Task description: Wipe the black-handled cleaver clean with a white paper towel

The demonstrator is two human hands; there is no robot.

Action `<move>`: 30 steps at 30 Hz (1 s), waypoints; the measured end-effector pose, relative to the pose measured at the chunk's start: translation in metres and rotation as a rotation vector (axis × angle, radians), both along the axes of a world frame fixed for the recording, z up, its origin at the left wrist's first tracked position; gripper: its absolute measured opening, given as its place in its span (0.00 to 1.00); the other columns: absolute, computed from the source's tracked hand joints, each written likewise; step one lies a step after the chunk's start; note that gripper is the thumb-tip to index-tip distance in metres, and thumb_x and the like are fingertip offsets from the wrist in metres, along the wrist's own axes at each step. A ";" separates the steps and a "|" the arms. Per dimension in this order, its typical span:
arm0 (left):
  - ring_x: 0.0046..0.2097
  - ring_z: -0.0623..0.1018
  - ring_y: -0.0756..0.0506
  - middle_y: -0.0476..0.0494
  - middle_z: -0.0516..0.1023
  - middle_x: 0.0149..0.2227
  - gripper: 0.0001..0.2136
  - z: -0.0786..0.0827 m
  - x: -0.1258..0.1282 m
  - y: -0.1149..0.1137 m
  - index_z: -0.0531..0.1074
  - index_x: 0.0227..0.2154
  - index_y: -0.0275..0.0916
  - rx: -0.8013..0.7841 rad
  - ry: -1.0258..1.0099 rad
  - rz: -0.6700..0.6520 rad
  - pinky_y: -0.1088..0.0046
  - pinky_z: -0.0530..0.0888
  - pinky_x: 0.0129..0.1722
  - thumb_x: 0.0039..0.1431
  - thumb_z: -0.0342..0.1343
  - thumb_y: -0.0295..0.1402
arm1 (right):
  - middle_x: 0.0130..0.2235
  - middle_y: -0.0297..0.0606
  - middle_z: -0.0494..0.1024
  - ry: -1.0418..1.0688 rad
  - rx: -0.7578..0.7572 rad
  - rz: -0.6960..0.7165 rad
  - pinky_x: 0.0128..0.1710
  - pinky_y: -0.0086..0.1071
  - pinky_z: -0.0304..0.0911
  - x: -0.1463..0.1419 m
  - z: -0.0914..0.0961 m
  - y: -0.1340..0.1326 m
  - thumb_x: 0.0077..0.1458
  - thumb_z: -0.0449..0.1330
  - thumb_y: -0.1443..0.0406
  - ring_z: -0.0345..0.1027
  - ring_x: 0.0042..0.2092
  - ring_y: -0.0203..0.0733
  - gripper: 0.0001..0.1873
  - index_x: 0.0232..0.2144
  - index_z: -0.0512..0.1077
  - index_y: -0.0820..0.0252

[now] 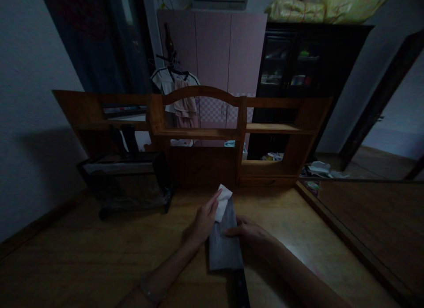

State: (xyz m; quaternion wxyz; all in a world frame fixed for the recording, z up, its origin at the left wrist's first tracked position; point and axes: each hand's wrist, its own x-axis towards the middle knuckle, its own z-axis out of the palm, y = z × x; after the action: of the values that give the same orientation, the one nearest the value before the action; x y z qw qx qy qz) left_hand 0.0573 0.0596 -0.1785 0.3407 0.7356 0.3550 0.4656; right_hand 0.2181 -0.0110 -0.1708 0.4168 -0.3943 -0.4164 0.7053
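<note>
A cleaver (225,252) with a broad grey blade and a black handle is held over the wooden tabletop, its handle toward me. My right hand (250,233) grips the blade's right edge, thumb on the upper face and fingers beneath. In my left hand (205,217) is a folded white paper tissue (224,201), pressed against the far end of the blade. The fingers lie along the tissue and partly cover it. At the left stands a dark knife block (129,180) with black knife handles (124,139) sticking up from it.
A wooden desk shelf (202,132) spans the table's (132,250) back edge. Beyond it stand a pink wardrobe (212,51), hanging clothes (180,85) and a black cabinet (308,56). A raised wooden rim (341,237) runs along the right side. The room is dim.
</note>
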 end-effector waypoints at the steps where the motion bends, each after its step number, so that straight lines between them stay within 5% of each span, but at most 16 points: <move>1: 0.64 0.62 0.45 0.47 0.63 0.64 0.20 -0.001 0.001 -0.001 0.61 0.62 0.46 0.021 0.054 -0.029 0.63 0.60 0.64 0.70 0.40 0.38 | 0.38 0.44 0.80 -0.006 0.005 -0.002 0.43 0.38 0.64 0.000 0.000 0.000 0.39 0.69 0.67 0.74 0.38 0.46 0.19 0.38 0.76 0.66; 7: 0.69 0.46 0.46 0.50 0.46 0.69 0.23 0.004 0.004 -0.011 0.47 0.67 0.50 0.310 0.449 -0.053 0.56 0.48 0.68 0.71 0.39 0.36 | 0.32 0.37 0.79 -0.028 0.041 -0.075 0.38 0.32 0.61 -0.002 -0.002 0.003 0.35 0.69 0.69 0.71 0.33 0.40 0.17 0.33 0.76 0.64; 11: 0.69 0.48 0.44 0.47 0.46 0.69 0.21 0.010 0.002 -0.013 0.56 0.64 0.50 0.440 0.555 0.019 0.56 0.52 0.67 0.70 0.43 0.35 | 0.34 0.39 0.80 -0.003 0.014 -0.052 0.38 0.33 0.62 -0.003 0.001 0.003 0.34 0.70 0.68 0.71 0.34 0.42 0.19 0.34 0.76 0.65; 17: 0.65 0.61 0.43 0.43 0.64 0.63 0.17 0.001 0.003 -0.014 0.69 0.56 0.44 0.391 0.617 0.044 0.59 0.60 0.65 0.69 0.45 0.36 | 0.35 0.39 0.80 0.001 -0.017 -0.075 0.39 0.33 0.61 -0.002 0.000 0.001 0.34 0.69 0.70 0.71 0.35 0.41 0.18 0.34 0.76 0.66; 24: 0.69 0.47 0.43 0.52 0.45 0.70 0.22 -0.004 0.003 -0.021 0.50 0.66 0.53 0.307 0.583 -0.027 0.56 0.53 0.67 0.71 0.38 0.40 | 0.32 0.40 0.79 0.036 0.021 -0.064 0.40 0.35 0.62 0.002 -0.002 0.003 0.37 0.69 0.69 0.72 0.34 0.42 0.16 0.33 0.76 0.66; 30: 0.70 0.40 0.41 0.57 0.35 0.70 0.22 0.001 -0.001 -0.021 0.49 0.65 0.59 0.240 0.610 -0.113 0.51 0.46 0.67 0.71 0.36 0.43 | 0.34 0.41 0.79 -0.003 0.030 -0.066 0.42 0.37 0.64 0.007 -0.005 0.003 0.39 0.69 0.68 0.72 0.33 0.42 0.15 0.33 0.76 0.66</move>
State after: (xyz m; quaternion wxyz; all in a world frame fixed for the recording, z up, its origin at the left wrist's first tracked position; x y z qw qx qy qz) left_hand 0.0567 0.0382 -0.1773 0.1548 0.8945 0.3419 0.2428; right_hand 0.2250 -0.0079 -0.1755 0.4454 -0.4025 -0.4143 0.6841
